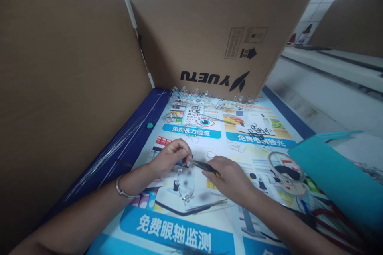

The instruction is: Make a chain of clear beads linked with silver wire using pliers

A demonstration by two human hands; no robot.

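Note:
My left hand (172, 156) pinches one end of a thin wire hoop strung with clear beads (187, 198), and the hoop hangs below the fingertips. In my right hand (229, 177) is a pair of pliers (206, 166) with dark jaws and a bit of yellow on the handle. The plier tips point left and meet the wire close to my left fingertips; whether they grip it is too small to tell. Beneath both hands lies a printed poster sheet (176, 227) covering the table. Several loose straight wires (208, 206) rest on it under the hoop.
Cardboard panels (167, 36) wall off the back and left. Clear beaded wire pieces (191, 93) lie along the back, with dark wire loops (257, 130) further right. A teal box (335, 179) stands at right near a coiled ring (270, 163). Long wires (115, 149) line the left edge.

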